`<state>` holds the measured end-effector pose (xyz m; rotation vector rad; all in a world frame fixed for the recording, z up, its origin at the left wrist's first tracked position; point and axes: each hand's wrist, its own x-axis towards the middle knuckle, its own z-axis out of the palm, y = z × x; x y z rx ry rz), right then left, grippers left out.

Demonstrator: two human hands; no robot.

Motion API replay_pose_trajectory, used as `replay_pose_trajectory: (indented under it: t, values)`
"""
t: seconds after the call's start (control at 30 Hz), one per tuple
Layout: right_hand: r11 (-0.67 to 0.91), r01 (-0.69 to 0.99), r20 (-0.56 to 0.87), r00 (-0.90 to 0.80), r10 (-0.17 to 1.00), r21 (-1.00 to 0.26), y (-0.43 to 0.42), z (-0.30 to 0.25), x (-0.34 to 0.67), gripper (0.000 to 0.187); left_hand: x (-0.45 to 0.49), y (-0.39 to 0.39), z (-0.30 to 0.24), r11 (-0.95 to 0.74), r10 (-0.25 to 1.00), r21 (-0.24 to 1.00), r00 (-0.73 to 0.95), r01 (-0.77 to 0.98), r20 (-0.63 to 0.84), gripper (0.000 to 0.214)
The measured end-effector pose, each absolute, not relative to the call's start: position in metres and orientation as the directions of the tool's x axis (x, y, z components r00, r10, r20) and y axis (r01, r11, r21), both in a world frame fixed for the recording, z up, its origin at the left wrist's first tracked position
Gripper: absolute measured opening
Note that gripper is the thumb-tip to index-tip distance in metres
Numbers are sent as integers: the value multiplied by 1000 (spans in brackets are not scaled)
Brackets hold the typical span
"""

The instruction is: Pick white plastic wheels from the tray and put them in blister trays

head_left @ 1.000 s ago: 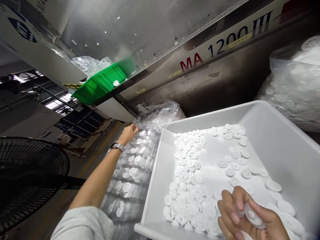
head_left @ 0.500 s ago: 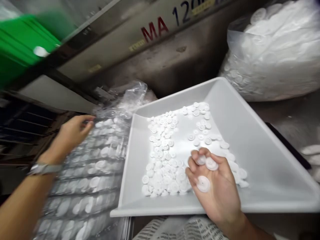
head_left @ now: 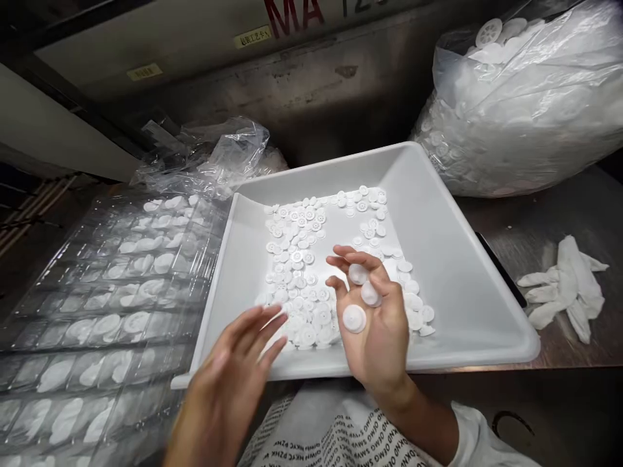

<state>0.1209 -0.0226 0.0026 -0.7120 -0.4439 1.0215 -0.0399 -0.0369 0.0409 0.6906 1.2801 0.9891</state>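
Observation:
A shallow white plastic tray (head_left: pixel 452 285) holds a loose spread of small white plastic gear-like discs (head_left: pixel 296 279). My right hand (head_left: pixel 374 324) is over the tray, palm up, with its fingers part curled. Three white discs (head_left: pixel 354 318) lie on its palm and fingers. My left hand (head_left: pixel 228 370) is blurred and open, its fingers apart and holding nothing, just above the tray's front left corner. To its left lies a transparent moulded sheet (head_left: pixel 111 311) with white discs in its rows of pockets.
A bulging plastic bag of white discs (head_left: pixel 516 110) stands behind the tray at right. Crumpled transparent film (head_left: pixel 209 159) lies at the back left. White gloves (head_left: pixel 567 292) rest on the steel table (head_left: pixel 574 344). A metal machine wall (head_left: pixel 292 84) rises behind.
My left hand has moved from the far end of the transparent sheet to the tray's front left corner. The view has tilted down, and my right hand now shows the discs on its open palm.

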Motion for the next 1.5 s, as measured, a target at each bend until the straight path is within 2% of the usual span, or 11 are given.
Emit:
replay_pose_trajectory:
  t: [0.1,0.17,0.27,0.43,0.57,0.7,0.77,0.87,1.17,1.37,1.5]
  values:
    - [469,72,469,280,838,-880,-25,12,110,25,9,-17,38,602,763,632,118,-487,-635,38]
    - [451,468,524,30,851,-760,-24,17,103,25,26,-10,33,576,777,568,180,-588,-603,41]
    - [385,673,469,-64,881,-631,-20,19,96,29,35,-12,21,502,846,558,239,-661,-477,40]
    - [523,534,593,-50,804,-664,-17,17,98,33,30,-17,7,529,844,510,359,-679,-398,37]
    - [521,408,587,47,808,-750,-34,17,138,22,16,-7,13,610,764,445,340,-655,-548,36]
    - [100,814,63,-78,995,-572,-49,-3,195,21,6,-1,16,562,798,479,288,-675,-529,57]
    - [37,925,-294,-158,943,-379,-50,-16,211,27,4,-1,15,592,789,480,345,-647,-508,61]
    - [58,946,-457,-208,865,-319,-44,-27,213,22,1,-1,13,649,755,462,434,-604,-492,61]
    - [19,924,-496,-221,840,-381,-37,-18,211,13,-8,2,7,692,712,346,517,-634,-476,58]
    - [-18,459,-55,-67,996,-888,-30,16,187,15,-8,0,5,728,677,288,584,-622,-448,52]
    - [20,484,36,24,999,-875,-23,17,149,5,-5,0,4,719,687,312,566,-622,-456,49]
